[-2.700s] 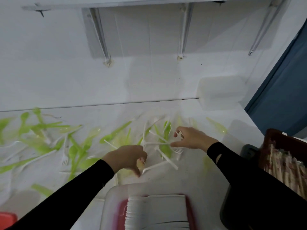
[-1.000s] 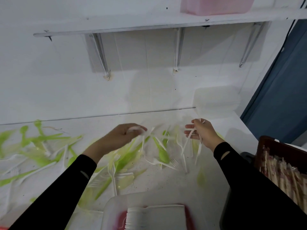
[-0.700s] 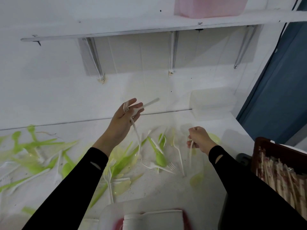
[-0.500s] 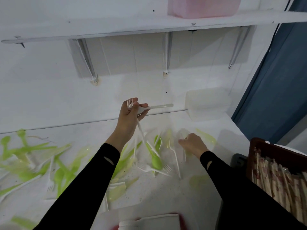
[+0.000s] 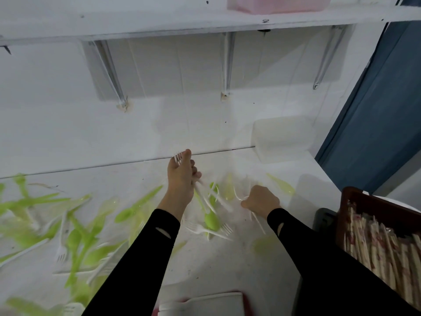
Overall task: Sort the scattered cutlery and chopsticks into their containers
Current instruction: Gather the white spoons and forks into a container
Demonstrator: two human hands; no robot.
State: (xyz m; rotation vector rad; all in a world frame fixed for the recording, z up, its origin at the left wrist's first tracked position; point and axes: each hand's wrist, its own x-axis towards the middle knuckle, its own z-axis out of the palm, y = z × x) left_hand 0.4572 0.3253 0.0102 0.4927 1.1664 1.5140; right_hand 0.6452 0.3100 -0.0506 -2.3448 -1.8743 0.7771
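Observation:
My left hand [image 5: 181, 176] is raised above the white counter and grips a bunch of white plastic forks [image 5: 201, 192], tines sticking up past the fingers and handles slanting down to the right. My right hand [image 5: 260, 200] is curled low over the counter and pinches white forks [image 5: 257, 218] whose handles trail below the wrist. Green plastic spoons [image 5: 210, 218] and loose white forks [image 5: 208, 231] lie scattered between and left of my hands. A brown crate of wrapped chopsticks [image 5: 378, 242] stands at the right.
A clear lidded box with stacked white cutlery [image 5: 202, 304] sits at the bottom edge. A translucent container [image 5: 282, 139] stands against the back wall. A white shelf [image 5: 205, 21] with a pink box [image 5: 278, 4] hangs overhead. A blue door [image 5: 382, 106] is at the right.
My left hand rose from the counter with the forks and has tilted them downward. My right hand dropped back to the counter and closed on more forks. The view shifted upward.

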